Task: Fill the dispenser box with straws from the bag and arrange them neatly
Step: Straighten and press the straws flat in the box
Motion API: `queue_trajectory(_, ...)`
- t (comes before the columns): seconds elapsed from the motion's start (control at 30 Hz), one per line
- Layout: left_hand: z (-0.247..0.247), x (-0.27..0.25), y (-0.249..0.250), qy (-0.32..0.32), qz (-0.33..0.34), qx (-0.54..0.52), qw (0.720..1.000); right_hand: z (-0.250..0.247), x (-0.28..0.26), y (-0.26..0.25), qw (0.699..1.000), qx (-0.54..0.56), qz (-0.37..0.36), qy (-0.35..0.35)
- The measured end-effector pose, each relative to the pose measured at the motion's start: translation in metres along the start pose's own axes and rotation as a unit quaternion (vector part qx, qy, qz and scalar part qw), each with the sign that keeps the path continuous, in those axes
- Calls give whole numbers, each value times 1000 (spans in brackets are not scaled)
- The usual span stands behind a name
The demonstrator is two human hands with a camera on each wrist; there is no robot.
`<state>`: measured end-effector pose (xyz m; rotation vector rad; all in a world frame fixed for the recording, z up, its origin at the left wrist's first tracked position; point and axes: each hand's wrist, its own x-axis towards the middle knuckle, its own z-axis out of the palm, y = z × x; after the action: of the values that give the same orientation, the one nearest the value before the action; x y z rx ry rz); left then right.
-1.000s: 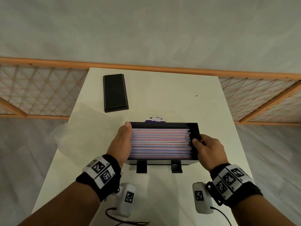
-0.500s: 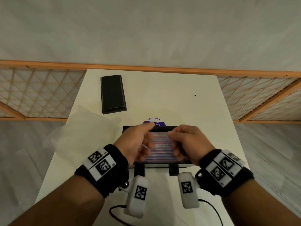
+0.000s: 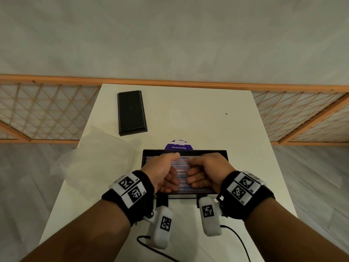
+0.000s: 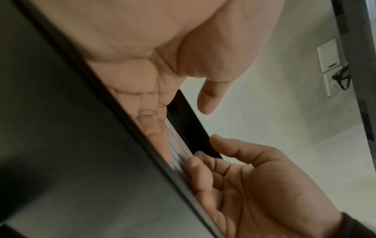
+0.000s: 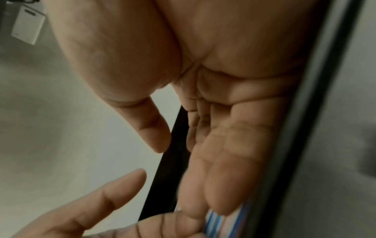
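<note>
The black dispenser box (image 3: 223,155) stands on the white table, full of striped straws (image 3: 182,163) lying lengthwise. My left hand (image 3: 162,173) and right hand (image 3: 206,171) are both palm down inside the box, fingers bent and resting on the straw layer, fingertips facing each other near the middle. In the left wrist view the left hand's fingers (image 4: 154,128) lie on the straws (image 4: 180,145) with the thumb lifted free, and the right hand (image 4: 244,185) touches them from the other side. The right wrist view shows the right hand's fingers (image 5: 223,153) flat on the straws (image 5: 223,220).
A crumpled clear plastic bag (image 3: 98,163) lies left of the box. A black lid (image 3: 131,112) sits at the table's far left. A purple round sticker (image 3: 178,145) shows behind the box. Orange lattice railings flank the table.
A second ago my hands held the box's two ends. They have since moved inward onto the straws and now sit close together over the middle.
</note>
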<state>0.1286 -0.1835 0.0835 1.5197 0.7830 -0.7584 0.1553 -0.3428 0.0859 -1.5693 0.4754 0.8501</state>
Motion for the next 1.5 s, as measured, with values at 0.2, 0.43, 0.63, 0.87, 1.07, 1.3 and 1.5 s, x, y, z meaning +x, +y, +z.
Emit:
queue_trajectory(0.2, 1, 3, -5, 14, 9, 38, 999, 2, 3, 3, 1000, -12, 2, -10)
queue_trajectory(0.43, 3, 6, -2, 16, 24, 77, 997, 0, 5, 2, 1000, -17, 2, -18)
queue_trajectory(0.63, 3, 8, -2, 17, 11, 61, 998, 2, 8, 0, 1000, -13, -14, -21)
queue_trajectory(0.87, 2, 10, -1, 10, 4, 67, 998, -1, 14, 4, 999, 27, -22, -22)
queue_trajectory(1.07, 5, 9, -2, 19, 7, 80, 997, -2, 17, 5, 996, 82, -8, -20)
queue_trajectory(1.3, 5, 9, -2, 20, 6, 84, 996, 0, 19, 7, 993, 114, -4, -24)
queue_trajectory(1.5, 7, 10, -2, 23, 9, 85, 996, -2, 19, 7, 992, 120, 4, -27)
